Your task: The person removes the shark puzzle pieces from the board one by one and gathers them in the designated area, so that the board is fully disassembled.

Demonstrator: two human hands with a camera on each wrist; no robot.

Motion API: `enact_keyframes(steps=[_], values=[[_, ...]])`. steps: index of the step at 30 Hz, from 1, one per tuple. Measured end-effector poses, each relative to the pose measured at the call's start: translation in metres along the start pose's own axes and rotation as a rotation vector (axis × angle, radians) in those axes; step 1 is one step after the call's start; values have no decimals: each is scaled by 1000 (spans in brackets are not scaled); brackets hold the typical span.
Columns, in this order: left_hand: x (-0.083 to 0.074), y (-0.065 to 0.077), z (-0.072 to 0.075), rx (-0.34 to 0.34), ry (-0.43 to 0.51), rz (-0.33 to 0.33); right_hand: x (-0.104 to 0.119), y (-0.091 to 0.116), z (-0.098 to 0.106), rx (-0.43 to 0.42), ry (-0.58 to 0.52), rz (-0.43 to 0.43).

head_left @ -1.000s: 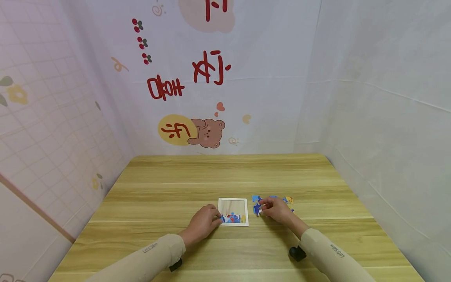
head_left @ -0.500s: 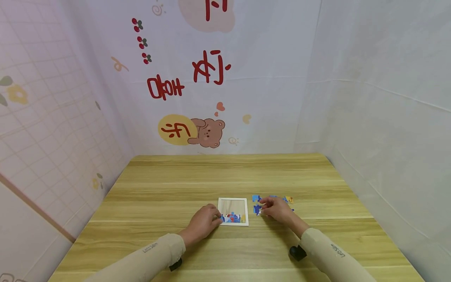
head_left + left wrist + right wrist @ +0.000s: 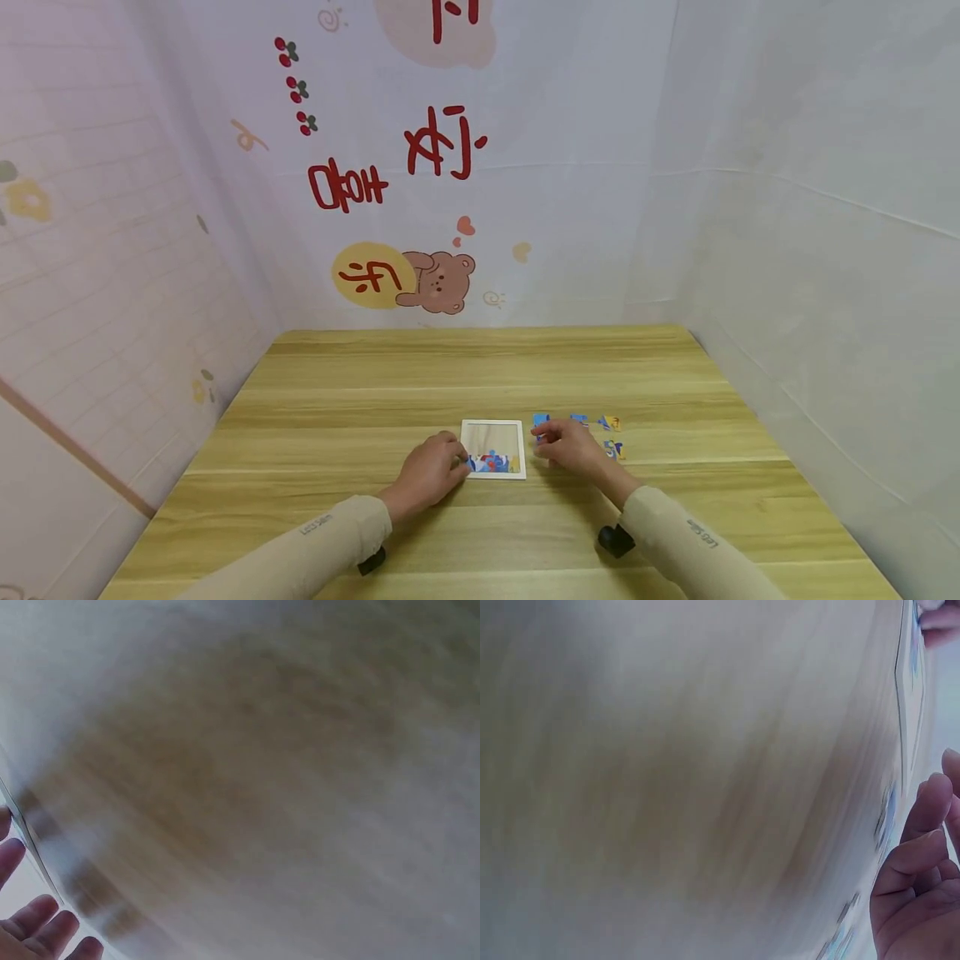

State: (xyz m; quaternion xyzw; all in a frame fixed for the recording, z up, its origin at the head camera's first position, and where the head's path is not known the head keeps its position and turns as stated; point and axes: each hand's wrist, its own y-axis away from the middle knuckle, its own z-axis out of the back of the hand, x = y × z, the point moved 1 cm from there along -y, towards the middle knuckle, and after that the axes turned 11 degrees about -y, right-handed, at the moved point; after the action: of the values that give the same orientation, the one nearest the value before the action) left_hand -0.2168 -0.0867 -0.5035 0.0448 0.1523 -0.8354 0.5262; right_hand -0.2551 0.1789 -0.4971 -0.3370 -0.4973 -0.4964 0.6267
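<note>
In the head view, a white square puzzle frame [image 3: 522, 450] lies on the table, with a row of joined colourful puzzle pieces [image 3: 491, 462] along its near edge. My left hand [image 3: 429, 468] rests at the frame's near left corner, its fingertips touching the rim. Just right of the frame, my right hand [image 3: 573, 450] pinches a puzzle piece [image 3: 539, 438] with blue on it; the fingers mostly hide it. In the right wrist view my curled fingers [image 3: 919, 855] show, though no piece can be made out between them.
Loose puzzle pieces lie right of the frame: a blue one [image 3: 541, 418], another blue one [image 3: 578, 418], a yellow and blue one [image 3: 611, 423] and one near the right wrist [image 3: 613, 450]. The wood-grain table [image 3: 375, 375] meets printed cloth walls [image 3: 570, 250].
My right hand has moved a little left, toward the frame, with the puzzle piece lifted from the lower left of the loose group. My left hand stays at the frame's corner.
</note>
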Motion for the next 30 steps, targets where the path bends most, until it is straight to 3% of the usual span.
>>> enact_keyframes(steps=[6,13,23,30], values=[[-2,-2,2,-24,-50,-37,4,5,-18,60,39,49],[-7,-10,-2,-9,-27,-57,1,11,-32,128,57,46],[-15,-13,-10,-28,-69,-87,-2,10,-36,109,141,33],[-18,-12,-11,-16,-88,-102,-2,11,-36,91,214,78]])
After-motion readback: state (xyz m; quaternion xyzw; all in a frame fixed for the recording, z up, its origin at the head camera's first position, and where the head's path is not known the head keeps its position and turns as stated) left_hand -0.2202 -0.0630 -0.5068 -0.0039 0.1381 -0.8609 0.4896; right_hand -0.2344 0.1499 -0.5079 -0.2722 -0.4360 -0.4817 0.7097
